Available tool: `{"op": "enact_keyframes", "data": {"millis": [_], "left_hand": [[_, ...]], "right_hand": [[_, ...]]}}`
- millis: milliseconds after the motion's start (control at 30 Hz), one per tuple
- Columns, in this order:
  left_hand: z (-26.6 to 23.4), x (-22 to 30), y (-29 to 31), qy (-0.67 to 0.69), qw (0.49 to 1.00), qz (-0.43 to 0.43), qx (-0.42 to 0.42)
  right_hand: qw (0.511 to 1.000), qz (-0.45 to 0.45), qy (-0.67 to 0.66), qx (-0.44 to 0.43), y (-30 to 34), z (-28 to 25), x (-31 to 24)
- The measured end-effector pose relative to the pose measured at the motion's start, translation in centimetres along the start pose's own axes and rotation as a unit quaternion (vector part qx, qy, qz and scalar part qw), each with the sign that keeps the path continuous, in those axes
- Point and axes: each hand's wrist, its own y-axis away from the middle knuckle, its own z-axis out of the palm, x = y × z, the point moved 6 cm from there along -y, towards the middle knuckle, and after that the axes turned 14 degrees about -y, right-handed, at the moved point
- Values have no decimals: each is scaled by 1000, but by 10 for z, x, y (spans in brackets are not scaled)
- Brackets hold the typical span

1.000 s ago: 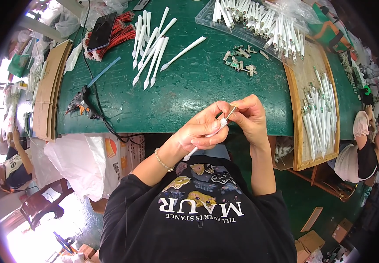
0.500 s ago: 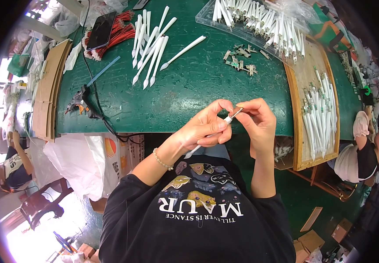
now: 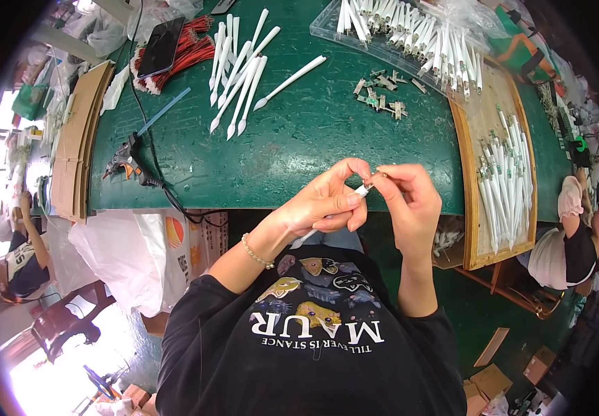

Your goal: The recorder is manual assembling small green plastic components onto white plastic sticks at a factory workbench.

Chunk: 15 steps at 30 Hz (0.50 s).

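Observation:
My left hand is closed around a white candle-shaped stick, its pointed tip sticking out below the palm towards my shirt. The stick's other end points up and right, between the thumb and fingers. There my right hand pinches a small metallic part against that end; the fingertips mostly cover it, so its exact kind is unclear. Beyond my hands lie several loose white candle-shaped sticks and a scatter of small green circuit pieces.
A wooden tray with filled sticks stands at right, below a clear plastic tray of more sticks. A glue gun, its cable, a phone on red wires and cardboard lie at left. Other people sit at both sides.
My right hand has shifted slightly right and down, its fingers now covering more of the small metallic part. My left hand and the stick have barely moved.

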Motion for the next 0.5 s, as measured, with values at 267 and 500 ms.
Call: {"op": "enact_keyframes", "data": {"millis": [267, 500], "left_hand": [[0, 0, 0, 2, 1000, -3, 1], [1, 3, 1, -7, 1000, 2, 11]], "right_hand": [[984, 94, -149, 11, -5, -3, 11], [997, 48, -67, 6, -3, 1, 3]]}}
